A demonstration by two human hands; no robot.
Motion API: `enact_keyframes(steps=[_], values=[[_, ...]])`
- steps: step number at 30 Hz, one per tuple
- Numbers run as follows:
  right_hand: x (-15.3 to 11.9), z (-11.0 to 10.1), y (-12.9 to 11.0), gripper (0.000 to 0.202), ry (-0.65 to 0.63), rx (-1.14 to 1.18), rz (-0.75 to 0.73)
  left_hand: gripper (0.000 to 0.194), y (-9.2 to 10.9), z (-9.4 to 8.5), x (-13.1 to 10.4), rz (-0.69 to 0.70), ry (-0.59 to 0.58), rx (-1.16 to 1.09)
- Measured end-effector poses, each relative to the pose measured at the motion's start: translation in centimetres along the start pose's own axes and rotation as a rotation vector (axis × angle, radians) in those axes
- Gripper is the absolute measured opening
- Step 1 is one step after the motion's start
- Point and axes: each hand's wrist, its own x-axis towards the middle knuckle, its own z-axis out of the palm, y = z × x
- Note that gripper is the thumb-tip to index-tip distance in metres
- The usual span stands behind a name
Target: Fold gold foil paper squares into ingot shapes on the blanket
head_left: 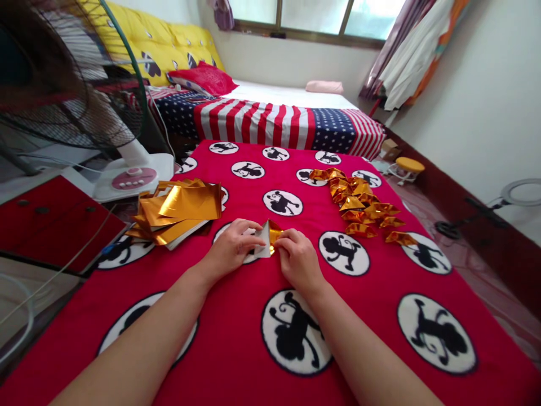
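Observation:
A sheet of gold foil paper (pixel 264 241), partly folded, is held low over the red cloth between my two hands. Its white underside faces my left hand (pixel 234 246), whose fingers pinch it from the left. From the other side, my right hand (pixel 297 256) grips the shiny gold part with thumb and fingertips. Left of them lies an untidy stack of flat gold foil sheets (pixel 188 203). To the right, several folded gold foil pieces (pixel 355 200) rest in a cluster. My fingers hide some of the fold.
The red cloth with monkey pictures (pixel 236 361) covers the table. A fan (pixel 127 141) stands at the left beside a red panel (pixel 54 217). Behind the table is a bed with a striped, starred cover (pixel 262 124). A yellow stool (pixel 409 164) is at the right.

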Motion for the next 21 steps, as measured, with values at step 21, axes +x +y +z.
enact_keyframes(steps=[21], values=[[-0.1,0.3,-0.1,0.016,0.010,0.100,0.088,0.042,0.9,-0.2,0.3,-0.221,0.013,-0.224]])
